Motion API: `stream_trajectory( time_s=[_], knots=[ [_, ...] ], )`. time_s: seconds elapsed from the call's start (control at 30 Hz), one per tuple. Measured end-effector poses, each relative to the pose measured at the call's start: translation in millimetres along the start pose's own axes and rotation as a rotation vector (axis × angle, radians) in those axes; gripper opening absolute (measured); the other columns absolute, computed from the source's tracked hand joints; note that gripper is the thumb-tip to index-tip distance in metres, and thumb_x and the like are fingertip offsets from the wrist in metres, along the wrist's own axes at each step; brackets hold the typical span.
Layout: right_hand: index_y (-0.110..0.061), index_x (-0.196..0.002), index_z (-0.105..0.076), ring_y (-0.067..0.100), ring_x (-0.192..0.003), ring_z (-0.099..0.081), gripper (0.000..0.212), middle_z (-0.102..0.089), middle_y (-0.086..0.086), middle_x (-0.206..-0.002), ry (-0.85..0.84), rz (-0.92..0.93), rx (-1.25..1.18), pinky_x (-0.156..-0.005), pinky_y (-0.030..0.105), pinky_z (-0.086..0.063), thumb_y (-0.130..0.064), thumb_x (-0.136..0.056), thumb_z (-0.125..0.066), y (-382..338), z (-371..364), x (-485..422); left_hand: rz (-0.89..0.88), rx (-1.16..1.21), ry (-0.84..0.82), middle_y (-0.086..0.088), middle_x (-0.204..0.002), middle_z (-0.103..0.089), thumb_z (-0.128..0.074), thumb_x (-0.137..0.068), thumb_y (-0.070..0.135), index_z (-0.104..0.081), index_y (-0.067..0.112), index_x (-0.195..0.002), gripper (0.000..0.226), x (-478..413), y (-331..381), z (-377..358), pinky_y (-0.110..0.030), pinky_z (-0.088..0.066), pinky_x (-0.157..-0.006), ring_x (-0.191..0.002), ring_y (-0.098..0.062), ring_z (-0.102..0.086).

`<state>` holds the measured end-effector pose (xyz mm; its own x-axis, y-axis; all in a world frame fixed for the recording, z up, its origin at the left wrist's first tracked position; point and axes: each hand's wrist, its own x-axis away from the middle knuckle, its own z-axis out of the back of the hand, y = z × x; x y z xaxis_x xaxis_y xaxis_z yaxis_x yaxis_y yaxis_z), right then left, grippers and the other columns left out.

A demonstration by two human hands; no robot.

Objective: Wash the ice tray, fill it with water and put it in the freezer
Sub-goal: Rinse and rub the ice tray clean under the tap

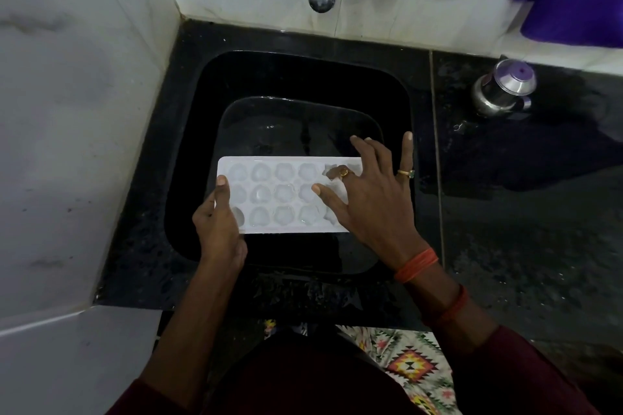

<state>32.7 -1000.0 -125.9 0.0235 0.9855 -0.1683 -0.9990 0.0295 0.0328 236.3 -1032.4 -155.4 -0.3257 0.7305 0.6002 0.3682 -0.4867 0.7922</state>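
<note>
Left hand (219, 229): clamped on ice tray (283, 195), nine o'clock.
Right hand (367, 199): spread flat, three o'clock.
Wanted: every cup rubbed.

I see the ice tray (286, 194): white plastic, a long rectangle with three rows of rounded, flower-like cups, face up and roughly level. Its long side runs 9 to 3 o'clock above the black sink (207, 104), toward the basin's 6 o'clock edge, cups glinting wet.

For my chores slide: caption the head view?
Over the black sink, the left hand grips the white ice tray while the right hand rests on it.
</note>
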Motion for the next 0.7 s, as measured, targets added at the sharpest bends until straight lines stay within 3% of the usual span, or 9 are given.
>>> stream_trajectory(
  time_s=[0.17, 0.37, 0.53, 0.7],
  knots=[
    [-0.030, -0.107, -0.076, 0.029, -0.139, -0.043, 0.054, -0.053, 0.009, -0.143, 0.010, -0.004, -0.030, -0.123, 0.058, 0.005, -0.070, -0.095, -0.042, -1, -2, 1, 0.004, -0.001, -0.014, -0.009, -0.107, -0.076, -0.063, -0.098, 0.040, -0.074, 0.015, -0.096, 0.028, -1, 1, 0, -0.052, -0.060, -0.085, -0.100, -0.029, -0.073],
    [-0.028, -0.112, -0.073, 0.030, -0.140, -0.041, 0.058, -0.050, 0.011, -0.146, -0.027, -0.025, -0.055, -0.123, 0.058, 0.004, -0.071, -0.095, -0.040, -5, -5, 4, -0.010, -0.002, -0.019, -0.004, -0.093, -0.077, -0.062, -0.099, 0.037, -0.072, 0.013, -0.089, 0.028, -3, 0, -2, -0.033, -0.061, -0.061, -0.082, -0.020, -0.075],
    [-0.026, -0.107, -0.074, 0.025, -0.135, -0.048, 0.051, -0.053, 0.009, -0.142, 0.078, -0.043, -0.107, -0.124, 0.058, 0.003, -0.067, -0.095, -0.046, -8, 2, 2, -0.008, -0.008, -0.023, -0.005, -0.097, -0.077, -0.062, -0.099, 0.037, -0.072, 0.013, -0.091, 0.028, -3, 0, 0, -0.039, -0.063, -0.070, -0.087, -0.022, -0.075],
    [-0.026, -0.110, -0.073, 0.024, -0.135, -0.047, 0.051, -0.053, 0.009, -0.142, 0.092, -0.024, -0.143, -0.124, 0.057, 0.002, -0.067, -0.096, -0.045, -13, 5, 0, -0.018, -0.011, -0.028, 0.001, -0.085, -0.077, -0.061, -0.100, 0.035, -0.072, 0.013, -0.091, 0.027, -1, 2, -2, -0.033, -0.062, -0.060, -0.077, -0.017, -0.075]
  ],
)
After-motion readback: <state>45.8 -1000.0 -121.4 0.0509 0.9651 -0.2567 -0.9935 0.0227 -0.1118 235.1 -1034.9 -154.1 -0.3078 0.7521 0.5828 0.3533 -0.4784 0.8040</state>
